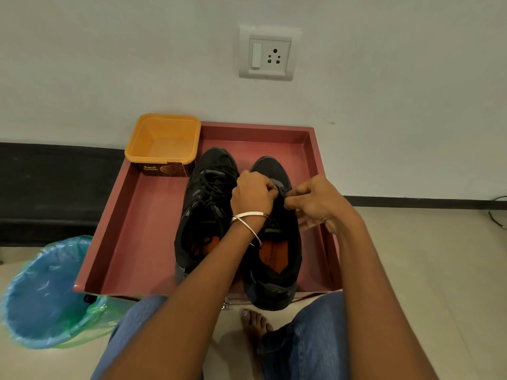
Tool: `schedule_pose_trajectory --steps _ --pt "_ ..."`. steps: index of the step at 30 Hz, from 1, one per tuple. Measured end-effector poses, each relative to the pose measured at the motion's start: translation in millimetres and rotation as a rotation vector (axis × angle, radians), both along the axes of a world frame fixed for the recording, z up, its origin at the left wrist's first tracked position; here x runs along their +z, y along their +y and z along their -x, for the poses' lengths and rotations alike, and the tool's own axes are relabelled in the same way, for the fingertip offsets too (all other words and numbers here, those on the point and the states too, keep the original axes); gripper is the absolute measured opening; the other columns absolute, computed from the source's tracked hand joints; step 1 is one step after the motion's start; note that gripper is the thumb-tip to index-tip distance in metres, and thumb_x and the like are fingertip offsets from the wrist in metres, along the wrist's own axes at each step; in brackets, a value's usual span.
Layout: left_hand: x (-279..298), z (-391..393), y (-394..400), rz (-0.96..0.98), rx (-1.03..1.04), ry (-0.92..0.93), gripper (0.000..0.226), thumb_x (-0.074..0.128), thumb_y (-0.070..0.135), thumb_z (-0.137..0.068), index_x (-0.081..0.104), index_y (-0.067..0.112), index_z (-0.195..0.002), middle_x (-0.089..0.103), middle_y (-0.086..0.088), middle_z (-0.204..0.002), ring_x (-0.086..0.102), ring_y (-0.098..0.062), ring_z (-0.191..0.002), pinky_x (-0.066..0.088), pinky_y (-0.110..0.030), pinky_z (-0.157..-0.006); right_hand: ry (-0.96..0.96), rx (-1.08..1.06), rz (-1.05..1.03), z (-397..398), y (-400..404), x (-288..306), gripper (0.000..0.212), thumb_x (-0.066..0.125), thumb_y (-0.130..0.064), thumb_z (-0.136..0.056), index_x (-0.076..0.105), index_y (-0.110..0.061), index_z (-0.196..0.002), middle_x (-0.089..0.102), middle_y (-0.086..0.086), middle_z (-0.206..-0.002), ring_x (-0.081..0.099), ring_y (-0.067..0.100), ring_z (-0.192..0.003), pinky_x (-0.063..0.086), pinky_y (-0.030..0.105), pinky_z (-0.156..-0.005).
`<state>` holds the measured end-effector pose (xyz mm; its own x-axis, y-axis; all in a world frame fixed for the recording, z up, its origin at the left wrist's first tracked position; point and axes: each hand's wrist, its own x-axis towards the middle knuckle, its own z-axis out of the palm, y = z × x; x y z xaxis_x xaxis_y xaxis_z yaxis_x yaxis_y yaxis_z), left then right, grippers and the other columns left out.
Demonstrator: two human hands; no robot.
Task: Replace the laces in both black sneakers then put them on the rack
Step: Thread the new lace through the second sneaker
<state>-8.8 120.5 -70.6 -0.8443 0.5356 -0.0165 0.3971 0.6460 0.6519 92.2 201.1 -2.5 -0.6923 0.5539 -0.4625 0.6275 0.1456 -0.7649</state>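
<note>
Two black sneakers stand side by side in a pink tray, toes toward its far edge; the left sneaker is laced. Over the right sneaker, the left hand and right hand each pinch its lace, fingers closed. An orange tub sits at the tray's far-left corner

Two sneakers side by side in tray, tub behind-left, bin left
</note>
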Motion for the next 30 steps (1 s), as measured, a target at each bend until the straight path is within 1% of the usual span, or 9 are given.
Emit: schedule_pose_trajectory --steps 3,6,9,11,14,16,22,28,30 --pt "-5.9 1.6 0.8 -0.052 0.037 -0.081 0.008 0.07 0.027 -0.082 0.077 0.029 -0.085 0.067 -0.003 -0.105 0.065 -0.025 -0.089 0.055 -0.039 -0.073 -0.002 0.029 0.017 -1.0 2.4 -1.6 0.007 0.067 -0.003 -0.084 0.072 -0.007 -0.087 0.072 0.017 -0.088 0.071 0.03 -0.076 0.06 0.038 -0.058" --pt "-8.1 -1.9 4.8 -0.072 0.102 -0.133 0.006 0.071 0.026 -0.083 0.076 0.029 -0.085 0.066 -0.003 -0.106 0.065 -0.025 -0.088 0.053 -0.035 -0.069 0.028 0.034 0.049 -3.8 7.4 -7.1 0.007 0.07 -0.006 -0.084 0.074 -0.01 -0.087 0.072 0.016 -0.097 0.069 0.033 -0.089 0.059 0.046 -0.074" --pt "-9.8 -4.9 10.5 -0.088 0.2 -0.202 0.006 0.072 0.023 -0.083 0.075 0.028 -0.08 0.065 -0.005 -0.106 0.065 -0.026 -0.085 0.054 -0.036 -0.066 0.106 0.001 0.026 -4.8 12.7 -19.3 0.008 0.069 -0.013 -0.087 0.075 -0.009 -0.089 0.073 0.005 -0.091 0.067 0.019 -0.093 0.057 0.038 -0.077" --pt "-10.1 -5.4 12.8 -0.081 0.226 -0.222 0.008 0.073 0.023 -0.083 0.075 0.028 -0.077 0.065 -0.004 -0.106 0.065 -0.026 -0.085 0.053 -0.035 -0.063 0.188 -0.062 -0.077 0.3 14.3 -30.0 0.01 0.064 -0.012 -0.091 0.073 -0.007 -0.088 0.069 -0.001 -0.08 0.065 0.013 -0.08 0.052 0.023 -0.068" --pt "-11.3 -3.9 13.3 -0.073 0.238 -0.234 0.005 0.072 0.024 -0.084 0.075 0.026 -0.082 0.063 -0.004 -0.111 0.064 -0.027 -0.089 0.048 -0.033 -0.062 0.202 -0.049 -0.329 12.1 14.4 -43.7 0.008 0.066 -0.012 -0.089 0.072 -0.013 -0.093 0.067 -0.001 -0.082 0.062 0.013 -0.076 0.052 0.025 -0.072" --pt "-10.7 -3.7 13.3 -0.067 0.244 -0.251 0.005 0.071 0.024 -0.085 0.075 0.023 -0.087 0.062 -0.003 -0.112 0.063 -0.028 -0.091 0.047 -0.034 -0.063 0.175 -0.039 -0.399 16.9 13.7 -46.2 0.009 0.069 -0.011 -0.087 0.074 -0.012 -0.094 0.065 -0.003 -0.08 0.061 0.01 -0.074 0.052 0.025 -0.074" --pt "-6.4 -1.9 13.1 -0.043 0.226 -0.299 0.016 0.071 0.03 -0.084 0.075 0.019 -0.095 0.069 -0.004 -0.102 0.066 -0.027 -0.083 0.043 -0.03 -0.058 0.21 -0.102 -0.276 15.2 13.3 -45.8 0.016 0.07 0.0 -0.083 0.075 -0.006 -0.097 0.067 0.001 -0.079 0.067 0.015 -0.078 0.057 0.032 -0.082" --pt "3.9 10.6 10.6 -0.032 0.224 -0.498 0.015 0.076 0.028 -0.081 0.075 0.016 -0.09 0.071 -0.004 -0.098 0.066 -0.023 -0.089 0.05 -0.029 -0.069 0.229 -0.149 -0.232 15.0 11.9 -46.6 0.012 0.073 0.001 -0.08 0.075 -0.009 -0.087 0.066 -0.004 -0.068 0.066 0.011 -0.067 0.059 0.031 -0.075" --pt "6.9 11.8 10.9 -0.04 0.226 -0.53 0.009 0.078 0.025 -0.079 0.074 0.017 -0.081 0.069 0.001 -0.088 0.066 -0.021 -0.091 0.051 -0.028 -0.072 0.248 -0.19 -0.196 14.0 12.3 -47.5 0.012 0.075 0.0 -0.078 0.074 -0.011 -0.082 0.068 0.0 -0.068 0.067 0.013 -0.067 0.06 0.029 -0.071"
